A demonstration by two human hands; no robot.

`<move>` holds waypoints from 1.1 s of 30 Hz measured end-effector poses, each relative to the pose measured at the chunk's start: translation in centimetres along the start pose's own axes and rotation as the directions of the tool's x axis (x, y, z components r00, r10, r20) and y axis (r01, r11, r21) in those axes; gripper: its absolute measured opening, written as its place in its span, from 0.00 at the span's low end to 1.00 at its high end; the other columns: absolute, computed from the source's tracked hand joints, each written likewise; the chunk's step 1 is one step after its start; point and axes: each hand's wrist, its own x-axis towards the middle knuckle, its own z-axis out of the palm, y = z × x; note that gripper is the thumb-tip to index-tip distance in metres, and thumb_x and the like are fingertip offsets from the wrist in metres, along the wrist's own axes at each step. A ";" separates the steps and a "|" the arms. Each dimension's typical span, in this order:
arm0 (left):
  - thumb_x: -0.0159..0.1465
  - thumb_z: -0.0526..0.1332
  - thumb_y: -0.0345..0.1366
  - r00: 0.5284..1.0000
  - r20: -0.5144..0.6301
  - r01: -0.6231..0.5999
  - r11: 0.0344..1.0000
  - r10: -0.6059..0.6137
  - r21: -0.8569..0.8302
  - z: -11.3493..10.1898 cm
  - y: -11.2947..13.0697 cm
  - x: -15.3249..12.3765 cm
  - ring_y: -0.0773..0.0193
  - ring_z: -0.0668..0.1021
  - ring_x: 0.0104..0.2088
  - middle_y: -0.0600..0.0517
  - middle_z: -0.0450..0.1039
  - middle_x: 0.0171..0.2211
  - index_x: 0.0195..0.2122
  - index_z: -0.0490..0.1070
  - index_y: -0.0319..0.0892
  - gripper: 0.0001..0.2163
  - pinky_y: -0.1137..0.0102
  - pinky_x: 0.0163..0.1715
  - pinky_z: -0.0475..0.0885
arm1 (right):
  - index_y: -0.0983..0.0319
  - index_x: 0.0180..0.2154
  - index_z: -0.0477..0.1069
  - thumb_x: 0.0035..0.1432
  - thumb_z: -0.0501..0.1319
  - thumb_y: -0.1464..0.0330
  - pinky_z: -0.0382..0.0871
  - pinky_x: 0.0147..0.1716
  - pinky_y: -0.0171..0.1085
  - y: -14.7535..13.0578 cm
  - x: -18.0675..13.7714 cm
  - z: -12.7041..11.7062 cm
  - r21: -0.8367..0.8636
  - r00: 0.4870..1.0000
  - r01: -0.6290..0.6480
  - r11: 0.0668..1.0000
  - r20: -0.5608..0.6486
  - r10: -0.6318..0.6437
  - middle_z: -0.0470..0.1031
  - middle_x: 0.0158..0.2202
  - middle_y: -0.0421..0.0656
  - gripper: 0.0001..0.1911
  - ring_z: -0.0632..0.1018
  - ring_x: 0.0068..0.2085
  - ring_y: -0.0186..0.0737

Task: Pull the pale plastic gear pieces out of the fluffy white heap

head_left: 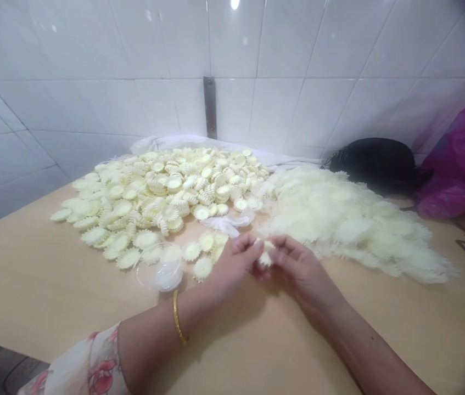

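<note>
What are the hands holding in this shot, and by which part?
The left hand and right hand together pinch a small cream toothed piece at its edges.

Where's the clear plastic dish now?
Head view: the clear plastic dish lies left of the left hand, at the front edge of the cream toothed discs.

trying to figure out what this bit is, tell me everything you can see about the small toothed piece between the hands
The small toothed piece is pale cream, with short pointed teeth along the edge that shows, much like the discs in the heap. It looks matte and soft, but its material cannot be settled. The fingers of the left hand and right hand pinch it above the light wooden table top, hiding much of it, so its full shape cannot be seen.
</note>
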 end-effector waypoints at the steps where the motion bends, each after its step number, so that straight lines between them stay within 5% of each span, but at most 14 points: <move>1: 0.59 0.57 0.42 1.000 0.021 -0.004 1.000 0.004 0.009 -0.1 -0.1 0.1 0.69 0.72 0.21 0.54 0.67 0.19 0.26 0.63 0.39 0.12 0.73 0.24 0.64 | 0.62 0.31 0.65 0.48 0.65 0.62 0.66 0.27 0.36 -0.1 0.0 0.1 0.029 1.000 -0.015 0.999 0.017 0.015 0.70 0.20 0.37 0.13 0.71 0.22 0.33; 6: 0.59 0.53 0.48 0.995 0.095 0.046 0.998 -0.042 -0.036 -0.3 -0.1 0.4 0.67 0.73 0.21 0.53 0.67 0.19 0.28 0.64 0.39 0.15 0.72 0.23 0.66 | 0.61 0.27 0.63 0.49 0.64 0.62 0.64 0.24 0.35 -0.5 -0.3 0.6 0.021 1.000 0.006 1.000 0.000 -0.006 0.68 0.18 0.35 0.12 0.69 0.20 0.32; 10: 0.55 0.61 0.40 0.992 0.112 0.055 0.997 -0.049 -0.046 -0.1 0.2 0.3 0.69 0.73 0.21 0.54 0.67 0.19 0.29 0.64 0.39 0.10 0.74 0.24 0.65 | 0.62 0.25 0.64 0.50 0.63 0.62 0.63 0.23 0.34 -0.6 -0.5 0.7 -0.022 0.998 0.052 0.998 -0.045 -0.053 0.67 0.18 0.36 0.11 0.70 0.20 0.33; 15: 0.56 0.60 0.39 0.996 0.070 0.062 0.997 -0.059 -0.042 0.0 0.4 0.2 0.71 0.70 0.18 0.55 0.66 0.17 0.25 0.62 0.39 0.10 0.75 0.21 0.62 | 0.61 0.26 0.66 0.53 0.60 0.62 0.65 0.29 0.38 -0.6 -0.5 0.5 0.067 1.000 0.002 0.998 0.030 -0.004 0.69 0.19 0.37 0.10 0.71 0.21 0.34; 22: 0.58 0.56 0.40 0.999 0.005 -0.047 0.966 0.047 0.255 -0.1 0.3 0.0 0.71 0.66 0.18 0.58 0.60 0.16 0.24 0.58 0.41 0.11 0.73 0.21 0.60 | 0.61 0.27 0.69 0.46 0.66 0.64 0.63 0.30 0.34 0.1 0.2 -0.6 0.121 0.995 -0.011 0.993 -0.097 0.023 0.70 0.24 0.38 0.09 0.70 0.27 0.34; 24: 0.59 0.55 0.41 0.988 -0.023 -0.117 0.842 0.151 0.526 0.3 1.1 -0.8 0.70 0.65 0.20 0.57 0.60 0.18 0.24 0.59 0.41 0.10 0.73 0.21 0.59 | 0.61 0.26 0.70 0.43 0.68 0.65 0.62 0.29 0.32 0.2 0.3 -0.7 0.113 0.989 0.017 0.993 -0.151 0.001 0.70 0.25 0.37 0.09 0.69 0.27 0.32; 26: 0.60 0.54 0.39 0.957 0.024 -0.199 0.597 0.288 0.777 0.6 2.5 -2.2 0.68 0.66 0.23 0.55 0.63 0.21 0.25 0.63 0.41 0.09 0.71 0.23 0.60 | 0.61 0.26 0.71 0.42 0.68 0.65 0.61 0.28 0.30 0.1 0.3 -0.7 0.098 0.984 0.043 0.994 -0.176 -0.025 0.69 0.25 0.37 0.10 0.68 0.27 0.31; 29: 0.61 0.52 0.31 0.813 0.185 -0.350 0.209 0.552 0.913 -0.4 5.7 -4.9 0.64 0.68 0.30 0.52 0.67 0.24 0.26 0.66 0.41 0.08 0.68 0.32 0.63 | 0.61 0.27 0.71 0.43 0.68 0.65 0.61 0.28 0.29 -0.2 0.2 -0.8 0.081 0.981 0.056 0.995 -0.187 -0.041 0.69 0.25 0.36 0.09 0.67 0.27 0.30; 31: 0.59 0.54 0.30 0.706 0.191 -0.280 0.021 0.682 0.960 -2.3 8.0 -6.7 0.62 0.69 0.34 0.51 0.70 0.27 0.27 0.68 0.42 0.06 0.66 0.36 0.63 | 0.61 0.27 0.71 0.43 0.68 0.65 0.61 0.28 0.30 -0.4 0.2 -0.9 0.075 0.981 0.064 0.995 -0.186 -0.049 0.69 0.25 0.36 0.09 0.67 0.27 0.30; 33: 0.57 0.57 0.33 0.699 0.175 -0.139 -0.108 0.694 0.984 -4.8 10.2 -8.0 0.61 0.70 0.37 0.51 0.72 0.30 0.30 0.70 0.44 0.03 0.67 0.36 0.63 | 0.61 0.26 0.71 0.44 0.68 0.65 0.61 0.29 0.30 -0.5 0.3 -1.0 0.075 0.983 0.068 0.995 -0.173 -0.054 0.69 0.25 0.37 0.08 0.68 0.28 0.31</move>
